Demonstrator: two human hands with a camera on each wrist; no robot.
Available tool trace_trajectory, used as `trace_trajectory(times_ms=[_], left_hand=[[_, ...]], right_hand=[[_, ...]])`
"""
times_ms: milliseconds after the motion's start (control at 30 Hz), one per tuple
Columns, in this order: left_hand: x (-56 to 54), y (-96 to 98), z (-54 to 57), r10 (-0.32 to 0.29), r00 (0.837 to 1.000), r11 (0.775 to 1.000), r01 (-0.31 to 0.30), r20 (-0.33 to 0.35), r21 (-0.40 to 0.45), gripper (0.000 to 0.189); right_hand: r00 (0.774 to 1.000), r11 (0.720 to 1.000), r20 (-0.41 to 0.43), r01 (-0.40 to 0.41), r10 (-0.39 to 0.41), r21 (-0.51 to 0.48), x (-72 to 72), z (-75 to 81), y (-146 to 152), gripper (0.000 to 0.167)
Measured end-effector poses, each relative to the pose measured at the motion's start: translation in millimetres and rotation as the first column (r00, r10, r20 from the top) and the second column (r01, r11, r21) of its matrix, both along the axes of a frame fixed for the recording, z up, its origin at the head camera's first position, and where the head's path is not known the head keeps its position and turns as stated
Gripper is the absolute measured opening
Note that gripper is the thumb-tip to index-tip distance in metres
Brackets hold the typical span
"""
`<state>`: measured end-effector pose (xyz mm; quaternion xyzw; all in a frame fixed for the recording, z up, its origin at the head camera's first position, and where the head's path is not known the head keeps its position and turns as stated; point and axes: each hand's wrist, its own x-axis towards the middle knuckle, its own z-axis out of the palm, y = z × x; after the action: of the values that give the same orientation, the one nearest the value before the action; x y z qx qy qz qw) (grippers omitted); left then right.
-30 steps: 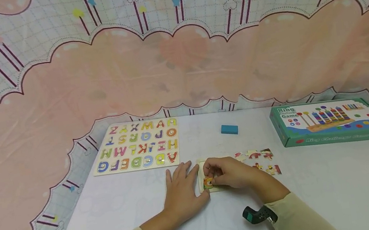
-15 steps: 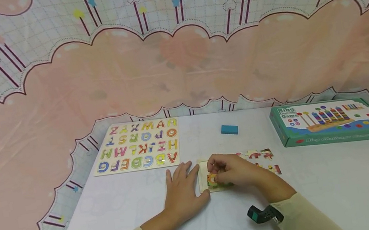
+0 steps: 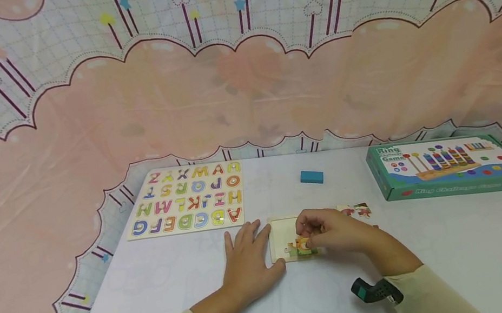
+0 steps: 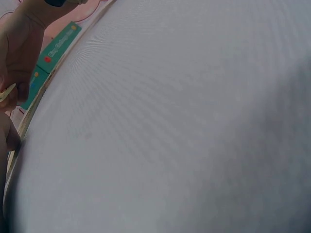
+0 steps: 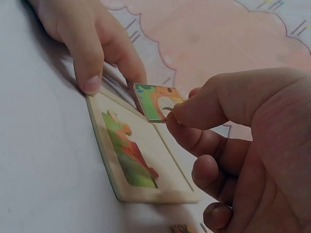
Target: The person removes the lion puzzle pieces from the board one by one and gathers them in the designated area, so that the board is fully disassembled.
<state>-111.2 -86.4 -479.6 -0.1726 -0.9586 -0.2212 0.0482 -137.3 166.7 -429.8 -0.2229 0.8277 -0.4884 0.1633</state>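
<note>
My right hand [image 3: 329, 229] pinches a jigsaw puzzle piece [image 5: 154, 102] between thumb and index finger, tilted above a small wooden puzzle tray [image 3: 283, 227]. The piece shows orange, white and green print. Joined pieces [image 5: 129, 150] in green and red lie along the tray's near side, while the rest of its visible floor is bare wood. With fingers spread, my left hand [image 3: 248, 261] lies at the tray's left end, thumb and index fingertip right at the rim. More loose puzzle pieces [image 3: 362, 210] lie right of the tray, partly hidden behind my right hand.
An alphabet board [image 3: 184, 200] with coloured letters lies at the back left. Behind the tray is a blue block [image 3: 312, 177]. A green Ring Challenge Game box [image 3: 449, 166] stands at the back right, near a patterned cloth backdrop [image 3: 242, 97].
My right hand has moved right over the tray with the puzzle piece, uncovering the tray's left part and a green piece lying in it. My left hand has stayed in place.
</note>
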Motion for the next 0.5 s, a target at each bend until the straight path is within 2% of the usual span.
trace_trajectory(times_ms=[267,500], left_hand=[[0.6,0.9,4.3,-0.008,1.000,1.000,0.008,0.000,-0.010,0.077],[0.6,1.5,7.6,-0.002,1.000,1.000,0.003,0.027,-0.031,0.076]], right_hand=[[1.000,1.000,-0.011,0.025,-0.025,0.019,5.8,-2.4,23,0.021],[0.999,1.000,-0.026,0.019,-0.018,0.015,10.3,-5.6,39,0.017]])
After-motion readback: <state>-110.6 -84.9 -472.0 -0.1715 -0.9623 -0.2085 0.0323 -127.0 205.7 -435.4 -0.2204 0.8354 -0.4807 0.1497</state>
